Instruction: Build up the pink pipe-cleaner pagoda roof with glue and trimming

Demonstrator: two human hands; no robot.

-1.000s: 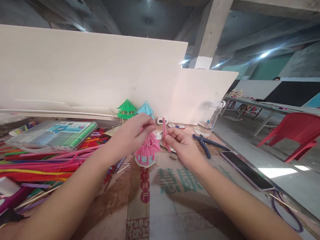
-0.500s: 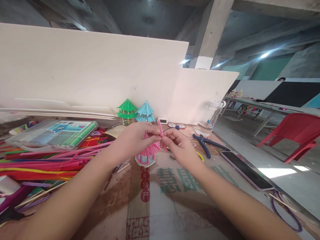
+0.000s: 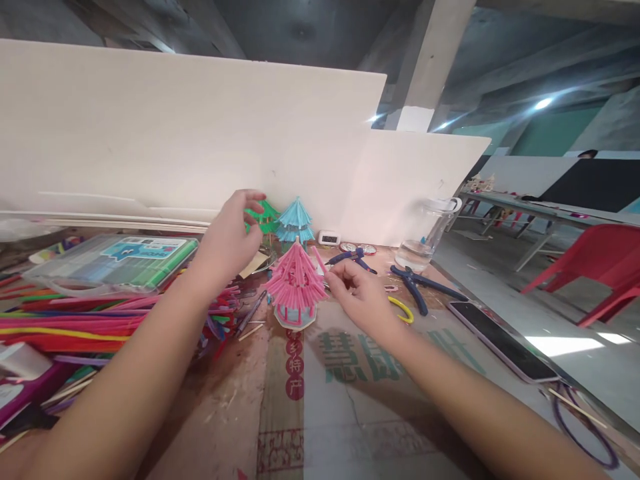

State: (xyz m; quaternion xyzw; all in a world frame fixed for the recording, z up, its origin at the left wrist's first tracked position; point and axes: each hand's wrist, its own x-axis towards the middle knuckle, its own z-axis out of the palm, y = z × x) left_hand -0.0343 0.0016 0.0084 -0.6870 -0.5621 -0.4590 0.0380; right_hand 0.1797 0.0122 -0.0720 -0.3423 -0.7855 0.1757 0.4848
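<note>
A pink model pavilion point(image 3: 296, 283) with a tiered roof of fuzzy stems stands on a pale base at the middle of the table. My right hand point(image 3: 361, 290) is just right of it, thumb and fingers closed on a short piece of pink pipe cleaner point(image 3: 319, 259) that points up and left. My left hand point(image 3: 233, 233) is raised at the upper left, its fingers apart and curved with nothing between them. It partly hides a green model pavilion point(image 3: 264, 217) behind it. Beside that one stands a blue model pavilion point(image 3: 295, 220).
Many coloured pipe cleaners point(image 3: 100, 317) and a clear marker case point(image 3: 115, 263) lie at left. Blue-handled pliers point(image 3: 417, 287), a phone point(image 3: 503, 340), a water jug point(image 3: 423, 237) and a small clock point(image 3: 329, 238) are at right and back. A white board point(image 3: 200, 127) stands behind.
My left hand has let go of the pink pipe cleaner and moved up and left, uncovering the pink pavilion. My right hand keeps the piece and has shifted slightly right.
</note>
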